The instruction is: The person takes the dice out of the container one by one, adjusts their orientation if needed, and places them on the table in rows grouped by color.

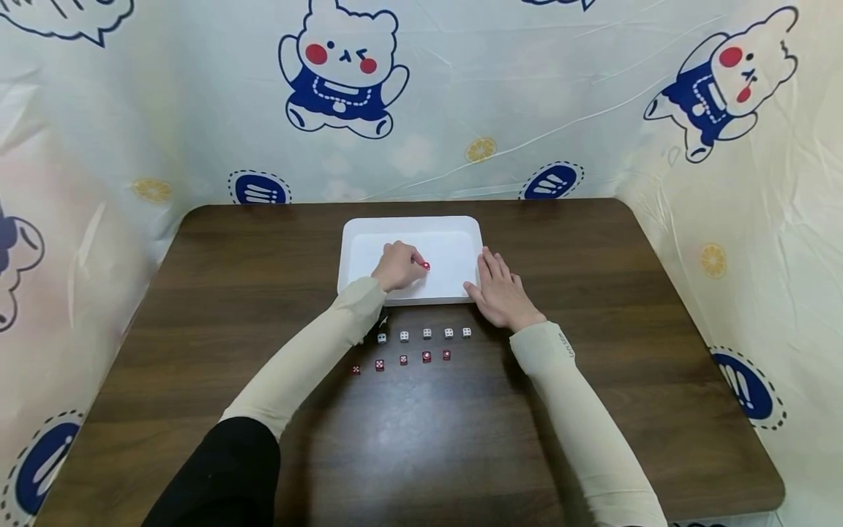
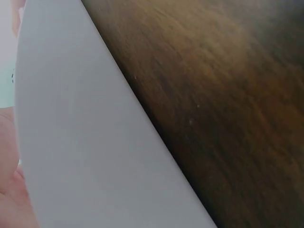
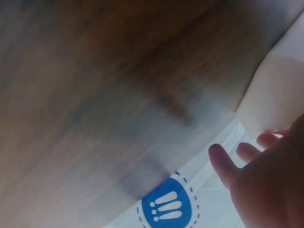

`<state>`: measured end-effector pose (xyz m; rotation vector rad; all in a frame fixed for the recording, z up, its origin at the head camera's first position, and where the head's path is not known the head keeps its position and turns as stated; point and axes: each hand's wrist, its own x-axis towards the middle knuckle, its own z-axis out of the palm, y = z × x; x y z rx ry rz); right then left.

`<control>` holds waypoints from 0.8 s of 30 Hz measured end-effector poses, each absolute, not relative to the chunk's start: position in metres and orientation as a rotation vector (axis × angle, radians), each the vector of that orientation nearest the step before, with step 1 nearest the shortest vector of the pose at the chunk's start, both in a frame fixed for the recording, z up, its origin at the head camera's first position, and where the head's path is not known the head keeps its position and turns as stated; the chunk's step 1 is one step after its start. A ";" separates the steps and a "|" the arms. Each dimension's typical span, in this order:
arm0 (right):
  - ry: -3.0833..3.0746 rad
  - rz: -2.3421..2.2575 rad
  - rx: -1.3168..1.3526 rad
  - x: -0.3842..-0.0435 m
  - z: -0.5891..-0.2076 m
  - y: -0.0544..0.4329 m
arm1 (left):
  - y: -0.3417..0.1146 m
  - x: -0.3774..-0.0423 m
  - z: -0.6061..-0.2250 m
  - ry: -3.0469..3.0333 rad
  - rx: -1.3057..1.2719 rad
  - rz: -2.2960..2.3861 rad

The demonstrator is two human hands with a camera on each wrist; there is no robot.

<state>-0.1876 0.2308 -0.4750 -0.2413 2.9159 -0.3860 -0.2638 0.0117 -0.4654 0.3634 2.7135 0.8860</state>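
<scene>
Over the white tray [image 1: 454,234], my left hand [image 1: 397,267] pinches a red die [image 1: 426,266] between thumb and fingers. My right hand [image 1: 503,294] rests at the tray's right edge with its fingers stretched out. In the right wrist view, the right hand [image 3: 270,175] shows its fingers reaching toward the tray's wall [image 3: 280,85]. The left wrist view is mostly filled by the tray's outer side [image 2: 90,118], with part of the left hand [image 2: 12,190] at its left edge.
On the brown table [image 1: 593,410], in front of the tray, lies a row of white dice [image 1: 426,334]. Nearer to me is a row of red dice [image 1: 403,360]. A printed curtain [image 1: 448,88] hangs behind the table and along both sides.
</scene>
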 end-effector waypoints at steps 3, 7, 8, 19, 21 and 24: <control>2.912 -0.385 -0.237 -0.188 -0.476 0.230 | 0.010 -0.260 -0.465 2.725 0.383 0.884; 2.905 -0.386 -0.234 -0.188 -0.476 0.230 | 0.009 -0.252 -0.461 2.725 0.428 0.910; 2.903 -0.387 -0.232 -0.188 -0.476 0.230 | 0.008 -0.250 -0.460 2.725 0.441 0.920; 2.906 -0.386 -0.226 -0.188 -0.478 0.231 | 0.013 -0.226 -0.448 2.753 0.588 0.945; 2.905 -0.384 -0.225 -0.189 -0.478 0.231 | 0.014 -0.222 -0.445 2.768 0.646 0.935; 2.909 -0.380 -0.226 -0.190 -0.479 0.231 | 0.017 -0.215 -0.441 2.779 0.713 0.927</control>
